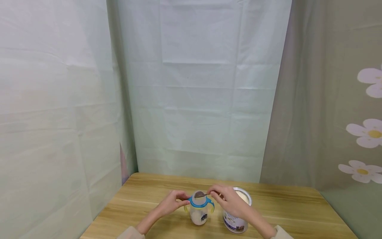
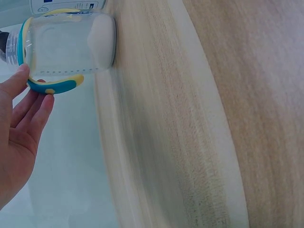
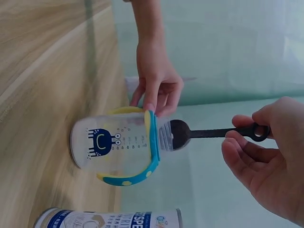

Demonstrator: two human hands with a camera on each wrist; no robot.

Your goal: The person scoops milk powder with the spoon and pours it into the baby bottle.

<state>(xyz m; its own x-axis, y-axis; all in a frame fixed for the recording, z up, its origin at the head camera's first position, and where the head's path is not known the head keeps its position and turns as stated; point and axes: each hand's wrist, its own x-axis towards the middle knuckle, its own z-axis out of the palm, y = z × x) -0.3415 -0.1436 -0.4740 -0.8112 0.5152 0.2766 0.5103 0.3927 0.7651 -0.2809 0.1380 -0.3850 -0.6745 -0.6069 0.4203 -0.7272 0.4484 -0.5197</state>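
Note:
A clear baby bottle [image 1: 198, 217] with a blue collar and two blue-and-yellow handles stands upright on the table, its cap off. White powder [image 2: 101, 42] lies in its bottom. My left hand [image 1: 171, 203] pinches the bottle by one handle [image 2: 57, 86], thumb at the blue collar. Between thumb and fingers, my right hand [image 1: 228, 200] grips the long stem of a dark scoop [image 3: 209, 134]. The scoop's bowl is tipped at the bottle's open mouth [image 3: 165, 136]. Right of the bottle, partly behind my right hand, is an open milk powder can [image 1: 235, 224].
Pale powder [image 1: 242, 196] shows inside the can's metal rim. The wood-grain table [image 1: 155, 186] ends at pale curtains [image 1: 197, 132] behind and on the left. A curtain with white flowers [image 1: 368, 132] hangs at the right.

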